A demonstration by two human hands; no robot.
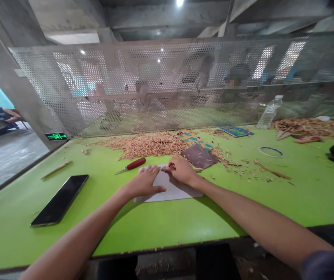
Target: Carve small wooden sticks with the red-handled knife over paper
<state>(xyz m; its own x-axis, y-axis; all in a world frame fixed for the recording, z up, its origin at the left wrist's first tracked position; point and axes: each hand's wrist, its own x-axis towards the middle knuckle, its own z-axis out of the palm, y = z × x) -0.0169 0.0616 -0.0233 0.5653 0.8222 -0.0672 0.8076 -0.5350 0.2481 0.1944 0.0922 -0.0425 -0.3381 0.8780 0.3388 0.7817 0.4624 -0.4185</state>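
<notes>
A sheet of white paper (176, 189) lies on the green desk (161, 223), near its front edge and directly before the person, with both hands on it. The left hand (147, 182) is spread, palm down, over the paper's left part, its fingers pointing toward the far edge and its thumb stretched out to the right. The right hand (181, 170) rests on the far part of the sheet, its fingers curled and its thumb and forefinger brought close together; whether they pinch the paper or something small, I cannot tell.

Just beyond the left hand lies a knife with a red handle (136, 163), its blade pointing left. Behind it spreads a heap of wood shavings (152, 144). Near the right hand, a brown sheet (199, 156) lies flat, partly over a yellow-and-blue patterned booklet (206, 146). Farther back is a blue patterned booklet (236, 131).

To the left, well apart from the paper, a black smartphone (60, 200) lies face up, with a thin wooden stick (56, 170) beyond it. On the right are a thin ring (271, 152), a curved wooden strip (273, 170), scattered shavings and a tilted clear plastic bottle (269, 112). A perforated metal screen (155, 93) stands along the desk's far side, and people show blurred behind it.
</notes>
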